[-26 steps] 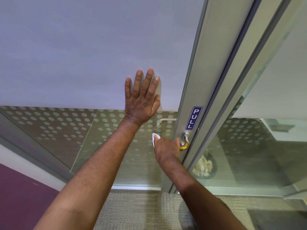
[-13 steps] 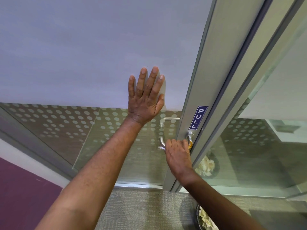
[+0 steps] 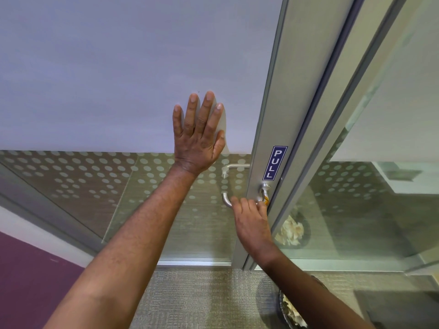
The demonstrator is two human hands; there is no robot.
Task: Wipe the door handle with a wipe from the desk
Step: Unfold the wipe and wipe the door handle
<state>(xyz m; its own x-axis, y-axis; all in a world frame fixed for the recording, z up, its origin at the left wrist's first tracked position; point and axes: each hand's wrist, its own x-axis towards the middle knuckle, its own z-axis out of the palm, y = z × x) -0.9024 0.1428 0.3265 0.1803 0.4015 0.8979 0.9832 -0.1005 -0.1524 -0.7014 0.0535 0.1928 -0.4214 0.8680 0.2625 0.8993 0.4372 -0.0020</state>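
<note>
In the head view, the door handle (image 3: 226, 200), a brushed-metal curved bar, is seen on the grey door frame (image 3: 266, 138) below a blue PULL label (image 3: 274, 163). It is gripped by the right hand (image 3: 251, 224), fingers curled over it; the wipe is possibly hidden beneath. The left hand (image 3: 198, 136) is pressed flat, fingers spread, on the glass door (image 3: 118, 79). Little is changed since half a second earlier.

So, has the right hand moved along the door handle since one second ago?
Yes. The right hand moved right along the door handle, towards the PULL sign and the frame; the handle's left bend is now uncovered.
</note>
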